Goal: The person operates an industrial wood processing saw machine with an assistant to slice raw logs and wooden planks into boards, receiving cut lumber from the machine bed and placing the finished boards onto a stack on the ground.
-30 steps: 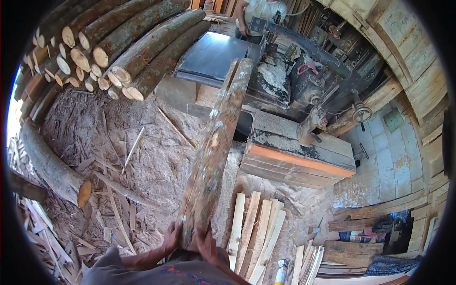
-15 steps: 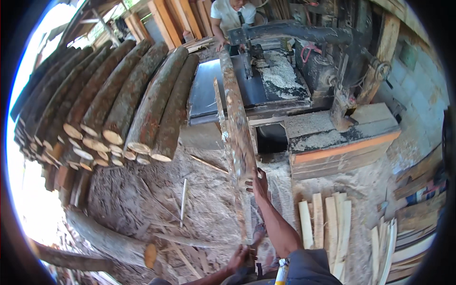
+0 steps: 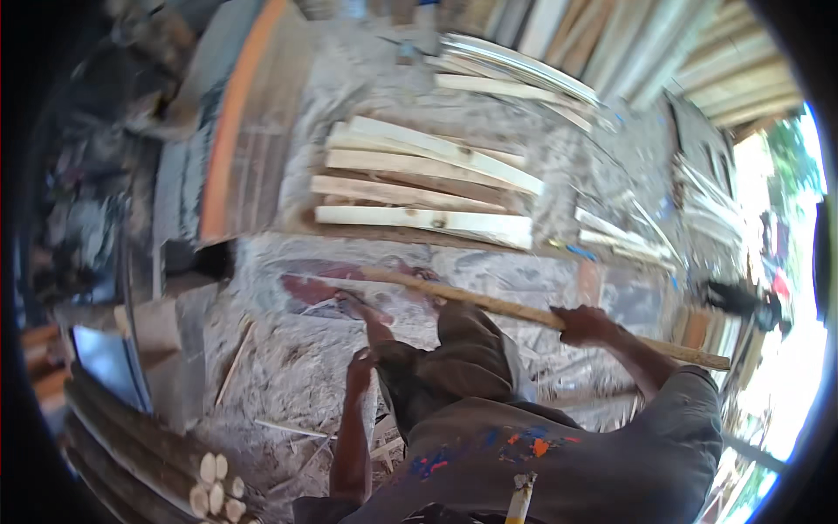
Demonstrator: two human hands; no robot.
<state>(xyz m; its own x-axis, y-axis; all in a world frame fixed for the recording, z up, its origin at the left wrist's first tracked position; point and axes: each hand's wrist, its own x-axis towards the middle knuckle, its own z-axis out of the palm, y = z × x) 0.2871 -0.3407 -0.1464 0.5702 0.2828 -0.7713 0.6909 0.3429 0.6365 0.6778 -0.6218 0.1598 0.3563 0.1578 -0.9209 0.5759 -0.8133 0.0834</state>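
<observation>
My right hand is closed around a long, thin wooden strip. The strip runs slantwise across my front, from above my feet out to the right, where its end passes my right upper arm. My left hand hangs low beside my left leg, away from the strip. Its fingers are too small and blurred to read. Beyond the strip, several pale sawn slats lie side by side on the sawdust-covered floor.
An orange-edged wooden bench stands at the upper left. Stacked logs fill the lower left. More slats lie at the top, and boards stand behind them. Loose sticks litter the floor near my left arm.
The view has swung right, away from the saw table and co-worker. My right hand has left the log on the table and now grips the wooden strip. My left hand is lowered beside my leg.
</observation>
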